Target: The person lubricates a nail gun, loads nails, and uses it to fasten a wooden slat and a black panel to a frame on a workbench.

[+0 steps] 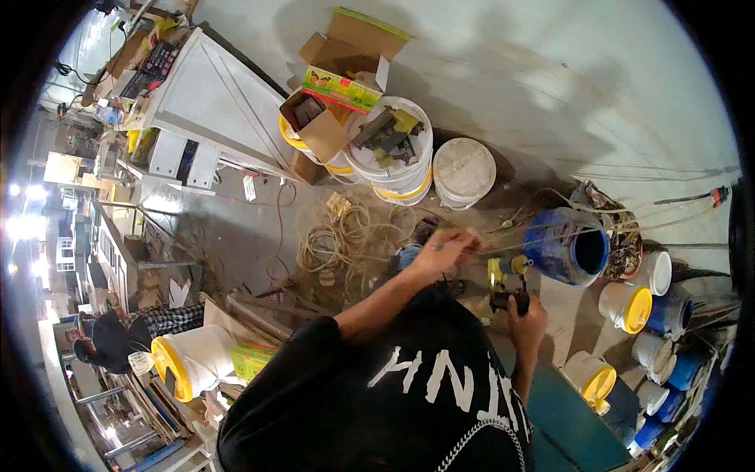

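Note:
My right hand [528,321] is closed around the dark grip of a yellow-and-black hand-held power tool [497,285]. The tool's exact kind is not clear. A round brass-coloured part [520,264] shows at its far end, close to a blue drum [562,244]. My left hand [450,250] reaches out in front of my chest, to the left of the tool and apart from it. Its fingers are smeared, and whether they hold anything does not show. Behind the left hand runs a pale hose [503,250] that passes by the drum.
Coiled hose [338,240] lies on the floor ahead to the left. White buckets [464,171] stand along the wall, one stack topped by an opened carton [346,75]. Several buckets and blue drums line the right. A person [106,340] is at the far left.

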